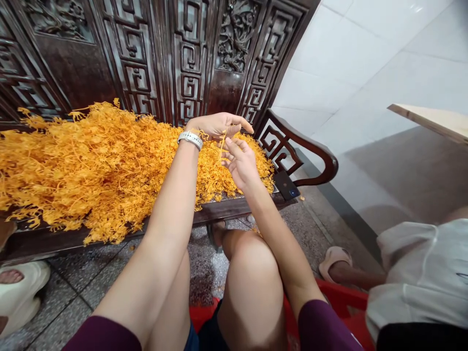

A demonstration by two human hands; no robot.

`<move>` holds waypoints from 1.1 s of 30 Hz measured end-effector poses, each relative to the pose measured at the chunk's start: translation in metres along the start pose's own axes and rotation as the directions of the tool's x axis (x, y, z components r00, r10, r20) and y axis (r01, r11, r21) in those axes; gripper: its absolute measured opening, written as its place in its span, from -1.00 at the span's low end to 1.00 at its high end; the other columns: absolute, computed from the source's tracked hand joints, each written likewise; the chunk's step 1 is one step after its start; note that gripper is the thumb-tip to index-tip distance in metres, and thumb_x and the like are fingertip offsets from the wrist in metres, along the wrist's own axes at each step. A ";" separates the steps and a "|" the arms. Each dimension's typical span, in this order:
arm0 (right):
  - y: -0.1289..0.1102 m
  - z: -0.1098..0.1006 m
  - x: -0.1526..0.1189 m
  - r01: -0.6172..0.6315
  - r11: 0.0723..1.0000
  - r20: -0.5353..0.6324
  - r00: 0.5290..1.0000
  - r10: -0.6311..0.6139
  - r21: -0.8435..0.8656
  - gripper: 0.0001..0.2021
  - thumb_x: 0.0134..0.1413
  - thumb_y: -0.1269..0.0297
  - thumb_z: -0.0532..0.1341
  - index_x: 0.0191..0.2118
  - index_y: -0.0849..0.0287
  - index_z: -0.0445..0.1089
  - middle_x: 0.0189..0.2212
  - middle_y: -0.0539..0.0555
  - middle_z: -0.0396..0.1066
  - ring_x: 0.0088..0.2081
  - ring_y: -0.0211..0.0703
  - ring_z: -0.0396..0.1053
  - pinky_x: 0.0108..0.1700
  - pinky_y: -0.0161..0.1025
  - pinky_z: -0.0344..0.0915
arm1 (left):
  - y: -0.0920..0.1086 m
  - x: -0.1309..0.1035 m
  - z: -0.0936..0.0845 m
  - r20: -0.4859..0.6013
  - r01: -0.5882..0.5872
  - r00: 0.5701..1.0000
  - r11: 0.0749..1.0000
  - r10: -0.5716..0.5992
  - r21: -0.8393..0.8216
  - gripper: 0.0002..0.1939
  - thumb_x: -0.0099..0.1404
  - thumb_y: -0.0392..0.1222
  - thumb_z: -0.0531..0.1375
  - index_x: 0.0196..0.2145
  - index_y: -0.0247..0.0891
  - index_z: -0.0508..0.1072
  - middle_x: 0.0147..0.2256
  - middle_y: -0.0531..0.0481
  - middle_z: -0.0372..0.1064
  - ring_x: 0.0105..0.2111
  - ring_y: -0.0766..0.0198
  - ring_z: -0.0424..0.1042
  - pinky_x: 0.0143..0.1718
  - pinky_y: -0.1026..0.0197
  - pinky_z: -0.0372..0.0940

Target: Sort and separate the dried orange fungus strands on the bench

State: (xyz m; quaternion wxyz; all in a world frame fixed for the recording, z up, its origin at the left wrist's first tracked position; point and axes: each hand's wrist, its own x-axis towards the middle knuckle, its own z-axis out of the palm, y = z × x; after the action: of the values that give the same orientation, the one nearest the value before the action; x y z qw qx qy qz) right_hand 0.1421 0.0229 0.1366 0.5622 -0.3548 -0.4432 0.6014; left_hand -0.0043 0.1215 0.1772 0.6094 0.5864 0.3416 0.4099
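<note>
My left hand [219,126], with a white-banded watch [190,139] at the wrist, is raised above the right part of a heap of orange-yellow plastic pieces [102,165]. Its index finger stretches out to the right, apart from the thumb; the other fingers are mostly hidden. Thin yellow curls show against its palm near the wrist; whether the palm grips them is unclear. Just below it, my right hand [241,163] pinches a thin, upright orange-yellow plastic strand [222,146] between thumb and fingertips. The strand's upper end overlaps the left hand.
The heap lies along a dark carved wooden bench [204,213] with a tall back and curved armrest [325,168]. A dark phone [287,185] rests by the armrest. Another person's light clothing [427,273] is at right; a pale shoe [25,292] is at lower left.
</note>
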 end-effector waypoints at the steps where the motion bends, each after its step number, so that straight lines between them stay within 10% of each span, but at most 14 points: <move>1: 0.001 -0.001 0.001 0.000 1.000 0.001 1.000 0.000 -0.005 -0.77 0.16 0.23 0.41 -0.20 0.09 0.34 -0.31 0.02 0.51 -0.39 -0.30 0.39 -0.43 -0.34 0.31 | -0.001 0.002 0.000 0.037 -0.013 0.999 1.000 0.012 0.019 -0.68 0.09 -0.36 0.54 -0.23 -0.26 0.57 -0.57 0.08 0.24 -0.64 0.29 0.36 -0.65 0.31 0.06; 7: 0.003 -0.005 0.006 0.024 1.000 0.029 0.999 -0.024 -0.006 -0.92 0.08 0.46 0.30 -0.31 0.16 0.45 -0.46 -0.03 0.38 -0.50 -0.39 0.18 -0.49 -0.38 0.18 | 0.000 0.013 0.002 0.171 -0.184 0.971 0.978 0.165 0.102 -0.67 0.21 -0.11 0.51 -0.16 -0.31 0.57 -0.54 0.10 0.18 -0.68 0.43 0.22 -0.62 0.35 -0.04; 19: -0.005 -0.009 0.001 0.040 0.998 0.130 0.990 -0.047 0.057 -0.90 0.11 0.50 0.30 -0.38 0.19 0.44 -0.51 -0.05 0.37 -0.56 -0.47 0.07 -0.56 -0.49 0.10 | -0.019 0.037 0.014 -0.366 -0.346 0.896 0.912 0.252 -0.220 -0.60 0.29 0.00 0.46 -0.16 -0.22 0.36 -0.49 0.20 0.01 -0.67 0.62 0.05 -0.56 0.50 -0.07; 22: -0.009 -0.011 -0.012 -0.003 0.999 0.351 0.936 0.018 -0.045 -0.92 0.06 0.43 0.40 -0.36 0.21 0.48 -0.51 -0.04 0.47 -0.62 -0.49 0.15 -0.61 -0.50 0.14 | -0.017 0.040 0.002 -0.483 -0.386 0.850 0.870 0.207 -0.306 -0.70 0.42 -0.01 0.35 -0.21 -0.22 0.34 -0.54 0.21 -0.01 -0.66 0.59 -0.05 -0.60 0.44 -0.14; 24: -0.016 -0.009 -0.026 -0.114 0.960 0.666 0.699 0.261 -0.257 -0.86 0.04 0.33 0.46 -0.30 0.26 0.54 -0.47 0.04 0.56 -0.61 -0.39 0.32 -0.58 -0.42 0.30 | -0.017 0.037 -0.017 -0.580 -0.427 0.799 0.831 0.162 -0.356 -0.74 0.54 -0.03 0.22 -0.26 -0.22 0.34 -0.59 0.22 -0.06 -0.67 0.52 -0.13 -0.64 0.36 -0.13; 27: -0.027 -0.006 -0.042 -0.124 0.816 0.816 0.060 0.574 -0.565 -0.70 0.00 0.22 0.52 -0.22 0.35 0.61 -0.35 0.22 0.64 -0.40 -0.09 0.59 -0.33 -0.19 0.54 | -0.021 0.026 -0.054 -0.715 -0.478 0.689 0.817 0.120 -0.323 -0.63 0.57 0.09 0.13 -0.33 -0.19 0.39 -0.63 0.18 -0.10 -0.69 0.46 -0.12 -0.67 0.31 -0.06; 28: -0.030 -0.006 -0.043 -0.104 0.797 0.803 -0.049 0.594 -0.595 -0.67 -0.02 0.20 0.53 -0.21 0.36 0.62 -0.32 0.26 0.65 -0.32 -0.01 0.63 -0.24 -0.13 0.57 | -0.022 0.022 -0.065 -0.737 -0.482 0.666 0.819 0.113 -0.310 -0.59 0.58 0.13 0.10 -0.33 -0.18 0.40 -0.65 0.19 -0.15 -0.69 0.43 -0.13 -0.68 0.30 -0.04; 29: -0.031 -0.008 -0.042 -0.102 0.811 0.817 -0.045 0.575 -0.576 -0.65 -0.04 0.18 0.55 -0.22 0.36 0.62 -0.31 0.27 0.65 -0.28 0.02 0.64 -0.20 -0.10 0.57 | -0.023 0.018 -0.075 -0.749 -0.481 0.653 0.825 0.112 -0.297 -0.57 0.58 0.16 0.08 -0.34 -0.17 0.41 -0.66 0.19 -0.20 -0.69 0.41 -0.15 -0.68 0.30 -0.03; 30: -0.032 -0.012 -0.039 -0.123 0.857 0.857 0.074 0.510 -0.500 -0.64 -0.08 0.16 0.56 -0.24 0.34 0.61 -0.32 0.24 0.65 -0.30 -0.01 0.63 -0.21 -0.12 0.56 | -0.022 0.014 -0.082 -0.756 -0.477 0.644 0.833 0.116 -0.279 -0.55 0.58 0.18 0.05 -0.35 -0.16 0.40 -0.66 0.20 -0.24 -0.69 0.39 -0.16 -0.68 0.31 -0.02; 33: -0.026 -0.023 -0.019 -0.129 0.991 0.644 0.756 0.113 -0.023 -0.66 0.02 0.08 0.49 -0.20 0.21 0.54 -0.44 0.03 0.55 -0.43 -0.25 0.48 -0.36 -0.31 0.45 | -0.018 0.010 -0.091 -0.757 -0.479 0.627 0.857 0.183 -0.189 -0.53 0.59 0.19 0.03 -0.38 -0.14 0.39 -0.66 0.20 -0.30 -0.68 0.36 -0.19 -0.66 0.29 0.00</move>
State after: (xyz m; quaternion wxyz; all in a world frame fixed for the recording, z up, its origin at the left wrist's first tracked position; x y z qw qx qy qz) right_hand 0.1752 0.0068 0.1508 0.3400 -0.1485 -0.5784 0.7265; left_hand -0.0802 0.1706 0.1525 0.4390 0.3057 0.3504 0.7688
